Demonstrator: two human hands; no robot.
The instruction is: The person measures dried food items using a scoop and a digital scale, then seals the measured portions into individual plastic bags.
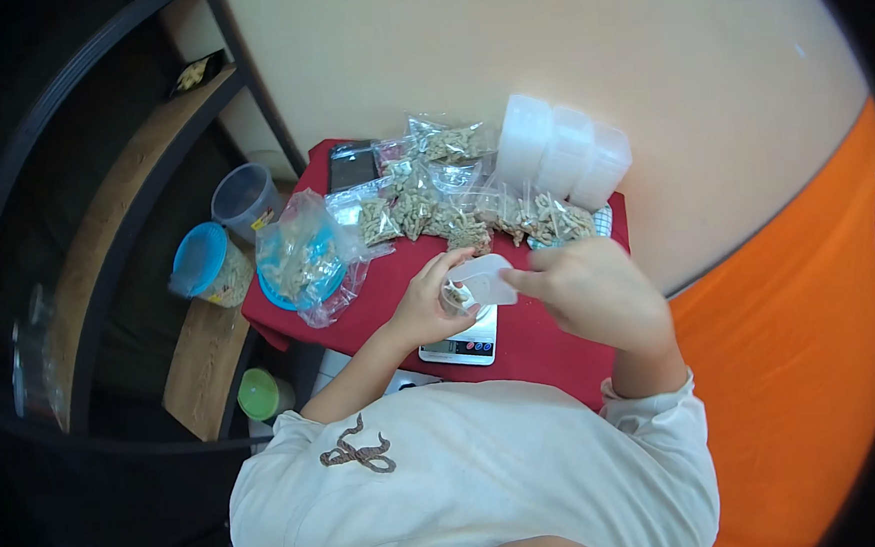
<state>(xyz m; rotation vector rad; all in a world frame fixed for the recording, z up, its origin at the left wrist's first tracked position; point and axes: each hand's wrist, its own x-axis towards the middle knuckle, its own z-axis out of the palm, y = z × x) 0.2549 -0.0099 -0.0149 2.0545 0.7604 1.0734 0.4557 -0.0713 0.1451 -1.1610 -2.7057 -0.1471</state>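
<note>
My left hand (427, 304) is wrapped round a small clear container (456, 294) with a little pale material inside, held above the white digital scale (457, 352). My right hand (584, 290) grips the edge of a translucent plastic container or lid (488, 278), tilted against the mouth of the small container. The scale's display and buttons show below my hands, while most of its top is hidden. Just beyond my hands lie clear bags of pale, knobbly pieces (414, 210) on the red cloth (378, 287).
Stacked translucent containers (565, 150) stand at the back right. A blue basin with plastic bags (301, 257) is at the left, beside a blue-lidded tub (211, 262) and a clear bucket (246, 200). A dark tablet-like object (352, 165) lies at the back. Wooden shelves (203, 373) stand left.
</note>
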